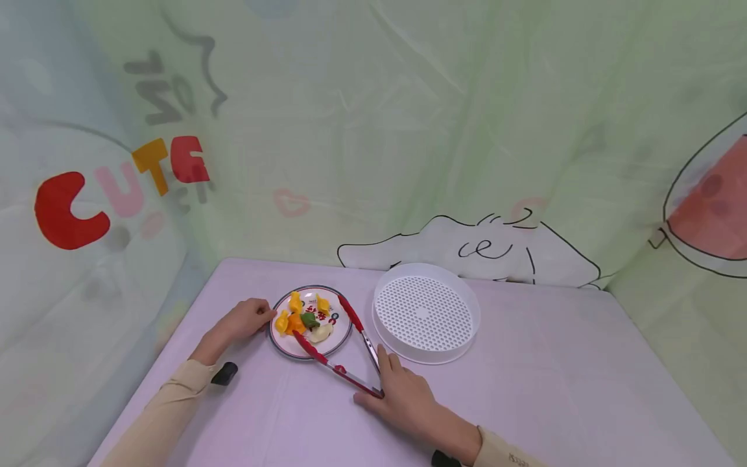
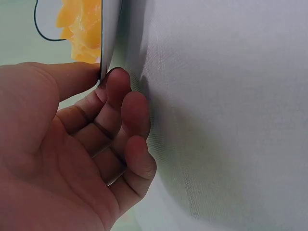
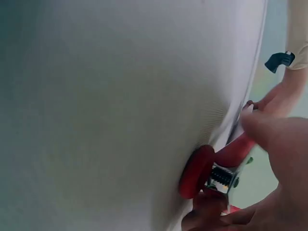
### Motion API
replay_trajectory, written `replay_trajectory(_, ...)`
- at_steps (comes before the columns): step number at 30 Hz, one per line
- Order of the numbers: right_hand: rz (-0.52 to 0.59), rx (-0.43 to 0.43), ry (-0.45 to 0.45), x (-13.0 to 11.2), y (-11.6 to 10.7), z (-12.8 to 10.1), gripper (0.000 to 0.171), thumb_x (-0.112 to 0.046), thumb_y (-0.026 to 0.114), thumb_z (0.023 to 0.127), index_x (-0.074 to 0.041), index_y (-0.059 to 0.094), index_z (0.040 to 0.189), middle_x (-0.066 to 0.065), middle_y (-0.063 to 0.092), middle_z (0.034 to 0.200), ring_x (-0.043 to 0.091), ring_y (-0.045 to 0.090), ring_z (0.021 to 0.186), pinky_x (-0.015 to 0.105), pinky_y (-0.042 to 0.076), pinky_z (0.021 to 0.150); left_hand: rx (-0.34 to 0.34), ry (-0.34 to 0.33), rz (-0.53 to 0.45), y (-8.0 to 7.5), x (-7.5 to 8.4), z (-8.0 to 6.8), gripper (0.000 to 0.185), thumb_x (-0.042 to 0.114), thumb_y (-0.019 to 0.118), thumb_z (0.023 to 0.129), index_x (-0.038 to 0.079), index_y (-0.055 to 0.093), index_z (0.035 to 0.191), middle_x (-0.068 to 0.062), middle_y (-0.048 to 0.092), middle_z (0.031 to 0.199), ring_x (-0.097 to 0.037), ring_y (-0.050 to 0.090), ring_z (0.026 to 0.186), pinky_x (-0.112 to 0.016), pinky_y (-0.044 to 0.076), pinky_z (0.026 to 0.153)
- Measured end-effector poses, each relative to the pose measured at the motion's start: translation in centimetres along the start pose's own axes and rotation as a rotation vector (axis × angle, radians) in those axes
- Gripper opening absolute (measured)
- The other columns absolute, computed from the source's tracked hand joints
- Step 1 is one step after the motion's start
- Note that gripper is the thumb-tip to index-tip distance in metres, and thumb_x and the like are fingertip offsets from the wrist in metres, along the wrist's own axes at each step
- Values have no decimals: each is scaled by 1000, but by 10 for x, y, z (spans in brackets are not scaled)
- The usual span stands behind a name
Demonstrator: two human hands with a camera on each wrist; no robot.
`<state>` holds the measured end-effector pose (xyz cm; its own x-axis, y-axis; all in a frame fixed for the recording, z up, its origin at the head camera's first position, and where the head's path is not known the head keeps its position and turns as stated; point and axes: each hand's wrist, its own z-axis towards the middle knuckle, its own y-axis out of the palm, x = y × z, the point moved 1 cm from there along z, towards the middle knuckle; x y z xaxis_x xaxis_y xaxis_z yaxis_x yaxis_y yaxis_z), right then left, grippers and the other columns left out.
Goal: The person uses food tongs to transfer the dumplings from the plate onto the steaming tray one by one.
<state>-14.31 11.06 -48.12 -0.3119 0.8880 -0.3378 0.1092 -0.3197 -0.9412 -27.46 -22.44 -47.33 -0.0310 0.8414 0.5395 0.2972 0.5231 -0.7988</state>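
My left hand [image 1: 252, 318] pinches the left rim of a round white plate [image 1: 341, 336]; in the left wrist view the thumb lies over the rim, fingertips beneath. On the plate lie several small dumpling-shaped pieces: yellow ones [image 1: 296, 301], an orange one [image 1: 296, 324], a green one [image 1: 309, 320] and a whitish one [image 1: 320, 333]. My right hand [image 1: 405, 395] holds red-and-metal tongs [image 1: 310, 347] near their hinge end. The tongs' arms are spread, one tip over the whitish piece's left, the other at the plate's right rim. Their spring [image 3: 221, 176] shows in the right wrist view.
A round white steamer tray [image 1: 423, 314] with a perforated floor and raised wall stands right of the plate. Both rest on a pale lilac tablecloth [image 1: 543, 376]. Printed curtains [image 1: 362, 162] hang behind the table and at its sides.
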Motion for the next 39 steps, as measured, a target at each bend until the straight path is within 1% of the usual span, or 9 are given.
replay_trajectory(3,0,20,6,-2,-1,2,82,-55,71,86,4,47,137,14,60,114,24,61,82,42,52,64,0,0,-2,0,-1,-1,24,27,58,102,5,63,94,-7,59,78,-18,52,72,-26,44,65)
replay_trajectory(6,48,18,29,-2,-4,1,73,-47,72,85,3,49,132,13,62,112,23,61,81,42,53,67,0,7,-10,1,-1,0,24,27,58,102,5,63,94,-6,58,78,-18,52,73,-26,44,65)
replay_trajectory(10,128,-16,79,0,-10,-2,72,-43,69,83,1,46,135,14,66,113,21,61,79,41,53,67,0,6,-13,2,-3,3,25,28,58,102,5,63,93,-6,59,78,-18,52,73,-26,43,65)
replay_trajectory(14,184,-46,95,1,-17,-5,71,-43,71,84,-2,45,136,11,67,106,18,58,77,38,50,66,4,-7,-5,3,-4,5,25,29,58,102,6,63,93,-6,59,78,-18,52,73,-25,44,65)
replay_trajectory(17,217,-48,89,1,-22,-6,72,-47,75,85,-3,46,134,7,64,95,17,55,75,32,48,63,9,-14,-3,3,-5,6,25,29,58,102,6,63,94,-6,60,78,-18,53,73,-26,44,65)
replay_trajectory(23,181,-3,70,-3,-32,-5,69,-54,77,83,-4,53,124,0,54,83,15,50,73,27,40,60,5,-22,-14,3,-6,6,25,29,58,102,6,63,94,-6,59,77,-19,52,73,-26,43,65)
replay_trajectory(29,184,-14,60,-6,-38,-2,56,-51,77,83,-6,59,113,-2,48,72,12,45,65,24,36,54,-2,-37,-27,2,-4,4,24,28,58,102,6,63,95,-6,59,78,-18,52,73,-25,43,65)
replay_trajectory(34,168,-32,58,-8,-37,-2,48,-49,76,85,-10,62,110,-5,48,71,11,45,63,23,36,53,-10,-26,-21,-1,-2,4,25,28,57,103,5,62,95,-7,59,78,-19,52,72,-25,43,64)
replay_trajectory(39,129,-2,33,-9,-38,-4,40,-46,75,86,-13,64,105,-6,47,68,10,44,62,23,33,52,-12,-15,-21,-1,-4,4,25,28,57,103,5,62,96,-6,58,78,-18,52,72,-25,43,64)
